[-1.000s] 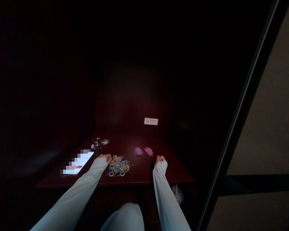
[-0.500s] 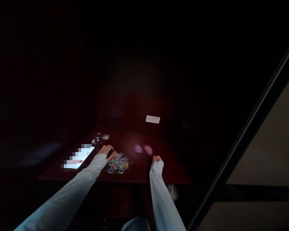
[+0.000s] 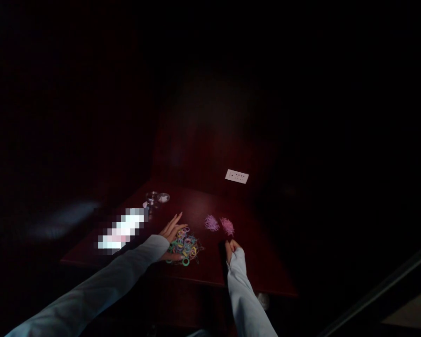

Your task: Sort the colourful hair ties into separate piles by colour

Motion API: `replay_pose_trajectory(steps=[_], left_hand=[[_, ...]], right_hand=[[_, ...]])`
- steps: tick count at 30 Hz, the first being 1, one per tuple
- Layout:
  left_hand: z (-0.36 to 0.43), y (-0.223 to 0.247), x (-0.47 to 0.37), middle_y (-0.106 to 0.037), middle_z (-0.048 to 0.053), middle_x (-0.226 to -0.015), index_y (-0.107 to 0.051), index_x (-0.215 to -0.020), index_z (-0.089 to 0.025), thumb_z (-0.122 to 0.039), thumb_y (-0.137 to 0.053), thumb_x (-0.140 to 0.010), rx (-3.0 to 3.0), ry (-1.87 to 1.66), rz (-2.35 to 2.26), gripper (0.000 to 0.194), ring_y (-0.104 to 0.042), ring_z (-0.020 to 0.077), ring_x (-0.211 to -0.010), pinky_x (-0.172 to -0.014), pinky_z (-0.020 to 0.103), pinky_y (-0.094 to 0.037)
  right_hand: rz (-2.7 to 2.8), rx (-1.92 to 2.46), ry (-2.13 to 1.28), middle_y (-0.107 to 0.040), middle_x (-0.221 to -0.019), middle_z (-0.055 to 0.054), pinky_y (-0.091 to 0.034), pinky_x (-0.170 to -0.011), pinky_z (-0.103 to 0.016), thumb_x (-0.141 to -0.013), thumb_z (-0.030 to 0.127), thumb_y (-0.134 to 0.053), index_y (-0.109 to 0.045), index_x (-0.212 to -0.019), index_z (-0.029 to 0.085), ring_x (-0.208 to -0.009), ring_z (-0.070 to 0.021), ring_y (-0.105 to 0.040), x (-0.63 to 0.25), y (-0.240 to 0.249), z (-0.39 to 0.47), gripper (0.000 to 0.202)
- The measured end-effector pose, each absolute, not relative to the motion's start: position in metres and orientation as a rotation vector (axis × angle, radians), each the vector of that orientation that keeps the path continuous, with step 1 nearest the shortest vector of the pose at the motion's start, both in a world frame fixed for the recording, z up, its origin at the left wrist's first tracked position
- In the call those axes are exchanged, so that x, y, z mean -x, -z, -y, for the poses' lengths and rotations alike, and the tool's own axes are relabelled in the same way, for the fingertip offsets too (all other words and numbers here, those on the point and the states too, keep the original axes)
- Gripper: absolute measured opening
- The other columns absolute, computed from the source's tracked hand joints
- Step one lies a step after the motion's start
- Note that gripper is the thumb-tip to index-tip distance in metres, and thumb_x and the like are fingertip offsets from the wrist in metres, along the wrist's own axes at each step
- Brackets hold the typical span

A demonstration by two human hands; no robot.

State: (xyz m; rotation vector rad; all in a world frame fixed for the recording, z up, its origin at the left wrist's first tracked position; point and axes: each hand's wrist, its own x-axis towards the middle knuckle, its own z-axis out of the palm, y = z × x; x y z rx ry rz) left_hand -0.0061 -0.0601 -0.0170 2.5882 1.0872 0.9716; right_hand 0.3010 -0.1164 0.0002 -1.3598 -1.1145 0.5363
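My left hand [image 3: 171, 230] lies along the left side of a heap of colourful hair ties [image 3: 185, 245]. Its fingers are stretched out, with the thumb apart on the near side, and it touches the heap's edge. My right hand [image 3: 233, 248] is closed, fingertips drawn together, to the right of the heap. Whatever its fingers may hold is too small and dark to make out. Just beyond it sits a small pile of pink bands [image 3: 227, 226], with a pile of purple bands [image 3: 211, 223] beside that on the left.
On the left of the dark red table [image 3: 263, 262] lies a bright phone [image 3: 122, 230], its screen blurred out. Behind it stand a clear jar [image 3: 152, 197] and a round lid [image 3: 164, 198]. A white socket plate [image 3: 236, 176] is on the back wall. The surroundings are very dark.
My left hand has swung from the heap's far left to its near left edge, fingers straighter and thumb lower. The right hand stays closed near the pink pile. The whole view has shifted.
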Motion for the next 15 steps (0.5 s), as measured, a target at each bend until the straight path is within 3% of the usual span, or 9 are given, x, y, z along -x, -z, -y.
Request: replay_pose_trajectory(steps=[2, 4, 7, 11, 15], left_hand=[[0.062, 0.022, 0.003, -0.025, 0.018, -0.178, -0.050, -0.156, -0.019, -0.049, -0.062, -0.094, -2.549, -0.950, -1.145, 0.070, -0.028, 0.0397, -0.163, -0.129, 0.057, -0.033], [0.065, 0.027, 0.002, -0.027, 0.018, -0.177, -0.050, -0.157, -0.021, -0.050, -0.066, -0.092, -2.548, -0.934, -1.162, 0.072, -0.028, 0.0401, -0.163, -0.129, 0.061, -0.031], [0.066, 0.036, 0.002, -0.031, 0.018, -0.176, -0.051, -0.157, -0.024, -0.051, -0.074, -0.089, -2.583, -0.939, -1.112, 0.077, -0.028, 0.0417, -0.163, -0.127, 0.066, -0.031], [0.059, 0.049, 0.000, -0.045, 0.010, -0.170, -0.060, -0.150, -0.033, -0.032, -0.052, -0.105, -2.474, -0.968, -1.211, 0.046, -0.038, 0.0342, -0.159, -0.127, 0.062, -0.035], [0.050, 0.068, -0.003, -0.050, 0.005, -0.167, -0.062, -0.148, -0.039, -0.021, -0.045, -0.105, -2.394, -0.988, -1.269, 0.049, -0.046, 0.0302, -0.155, -0.125, 0.057, -0.041]], right_hand=[[1.149, 1.404, -0.492, -0.033, -0.059, 0.007, -0.033, -0.055, -0.025, -0.079, 0.067, -0.058, -0.033, -0.062, 0.027, -0.057, -0.0117, -0.033, -0.298, 0.001, 0.117, 0.051], [1.208, 1.460, -0.383, -0.050, -0.067, 0.002, -0.047, -0.065, -0.029, -0.084, 0.066, -0.056, -0.048, -0.068, 0.026, -0.066, -0.0166, -0.049, -0.292, 0.003, 0.119, 0.044], [1.321, 1.513, -0.221, -0.070, -0.099, -0.007, -0.055, -0.093, -0.039, -0.091, 0.057, -0.057, -0.068, -0.095, 0.025, -0.096, -0.0243, -0.066, -0.277, 0.010, 0.125, 0.034], [1.536, 1.465, -0.090, -0.069, -0.135, -0.012, -0.052, -0.111, -0.043, -0.098, 0.039, -0.057, -0.067, -0.130, 0.025, -0.128, -0.0270, -0.066, -0.258, 0.023, 0.137, 0.037], [1.720, 1.409, -0.009, -0.059, -0.156, -0.013, -0.052, -0.119, -0.043, -0.096, 0.029, -0.063, -0.061, -0.146, 0.025, -0.145, -0.0281, -0.058, -0.251, 0.037, 0.140, 0.050]])
